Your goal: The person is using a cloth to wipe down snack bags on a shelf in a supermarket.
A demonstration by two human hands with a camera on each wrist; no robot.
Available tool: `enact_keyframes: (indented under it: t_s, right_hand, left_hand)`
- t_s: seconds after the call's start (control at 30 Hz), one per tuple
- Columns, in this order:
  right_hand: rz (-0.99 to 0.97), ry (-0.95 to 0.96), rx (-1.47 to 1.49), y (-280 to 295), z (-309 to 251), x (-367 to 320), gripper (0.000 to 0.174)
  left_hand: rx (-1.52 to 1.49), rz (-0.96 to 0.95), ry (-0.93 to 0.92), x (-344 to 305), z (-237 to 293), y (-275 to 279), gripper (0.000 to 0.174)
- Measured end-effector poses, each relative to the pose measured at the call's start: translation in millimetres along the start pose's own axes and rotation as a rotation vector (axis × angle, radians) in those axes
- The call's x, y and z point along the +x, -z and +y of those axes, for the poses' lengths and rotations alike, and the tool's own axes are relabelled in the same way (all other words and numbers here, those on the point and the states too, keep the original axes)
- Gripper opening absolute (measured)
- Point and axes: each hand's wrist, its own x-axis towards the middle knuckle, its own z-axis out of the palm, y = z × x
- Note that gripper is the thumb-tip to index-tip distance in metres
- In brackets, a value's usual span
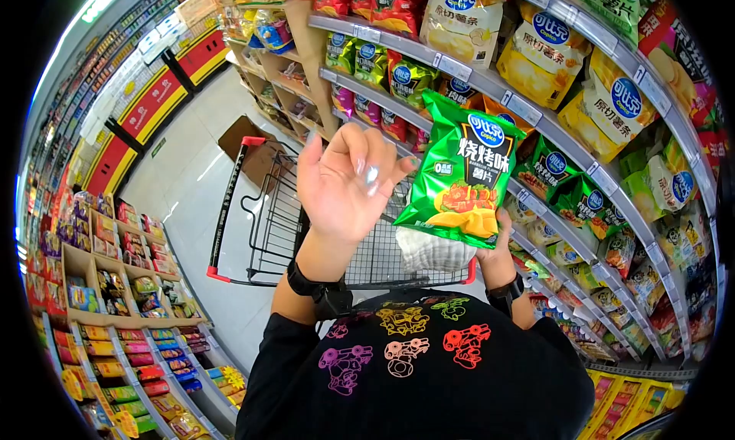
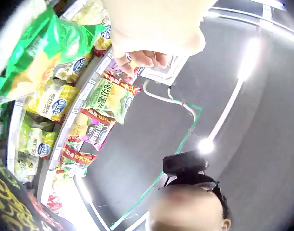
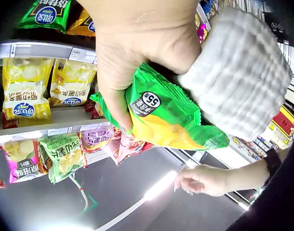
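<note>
Right hand [image 1: 498, 245] grips a green Copico barbecue-chip bag [image 1: 463, 172], which looser fingers could drop; left hand [image 1: 346, 186] curls loosely, empty.

Shirt [image 1: 459, 398], black, multicoloured cartoon outlines [image 1: 409, 356] printed; left wrist strap [image 1: 305, 281], black; right wrist strap [image 1: 505, 293], black; head-worn camera [image 2: 184, 163], black

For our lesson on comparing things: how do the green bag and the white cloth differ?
The bag is glossy green, while the cloth is whitish and matt. The bag carries lettering and food pictures; the cloth shows a grid-like texture. In the head view, the bag shows its front; the cloth is partly hidden behind it. Both are at the right hand.
</note>
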Motion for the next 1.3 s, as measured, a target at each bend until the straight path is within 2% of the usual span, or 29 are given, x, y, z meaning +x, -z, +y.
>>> enact_keyframes:
  t_s: [0.07, 0.17, 0.27, 0.47, 0.57, 0.67, 0.77, 0.8, 0.83, 0.9, 0.93, 1.03, 1.13, 1.23, 1.27, 1.3]
  right_hand:
    - [-0.031, 0.007, 0.017, 0, -1, 3, 0.063]
    - [-0.028, 0.011, -0.008, 10, -4, 4, 0.065]
    - [-0.071, 0.009, -0.073, 10, -2, 6, 0.067]
    - [-0.11, 0.002, -0.063, -3, 1, 5, 0.068]
    - [0.005, 0.03, 0.013, -10, 2, 1, 0.062]
    - [-0.062, 0.048, 0.023, -7, 1, 4, 0.062]
    - [-0.095, 0.063, 0.05, -11, 2, 5, 0.062]
    - [-0.101, 0.064, 0.066, -13, 1, 5, 0.062]
    - [-0.059, 0.117, -0.044, -8, 2, 7, 0.07]
    - [-0.147, 0.058, 0.099, -18, 0, 9, 0.063]
    - [-0.138, 0.071, 0.094, -19, 0, 10, 0.063]
    - [-0.128, 0.054, 0.065, -18, 1, 11, 0.063]
    - [-0.123, 0.031, 0.007, -7, 1, 14, 0.063]
    - [-0.113, 0.005, -0.103, -1, -2, 16, 0.067]
    - [-0.106, 0.023, -0.166, -3, -2, 15, 0.068]
    - [-0.099, 0.041, -0.227, -6, -3, 14, 0.069]
  left_hand:
    - [-0.143, 0.12, 0.032, -5, -4, 7, 0.038]
    - [-0.147, 0.145, 0.039, -9, -4, 7, 0.036]
    - [-0.179, 0.065, 0.052, -10, -4, 18, 0.036]
    - [-0.191, 0.186, 0.044, -13, -6, 18, 0.031]
    - [-0.201, 0.242, 0.044, -12, -8, 20, 0.031]
    - [-0.172, 0.174, 0.045, -12, -11, 29, 0.032]
    - [0.312, 0.245, 0.089, -12, -18, 39, 0.033]
    - [0.339, 0.223, 0.17, -16, -26, 51, 0.041]
    - [0.366, 0.2, 0.252, -22, -37, 71, 0.05]
    - [0.421, 0.146, 0.417, -32, -51, 96, 0.07]
    - [0.42, 0.029, 0.558, -36, -49, 94, 0.084]
    - [-0.272, -0.082, 0.766, -66, -66, 128, 0.08]
    - [-0.584, -0.002, 0.715, -64, -78, 126, 0.073]
    - [-0.219, 0.281, 0.791, -55, -76, 109, 0.065]
    - [-0.579, 0.183, 0.767, -57, -79, 119, 0.058]
    - [-0.568, 0.171, 0.758, -57, -78, 120, 0.056]
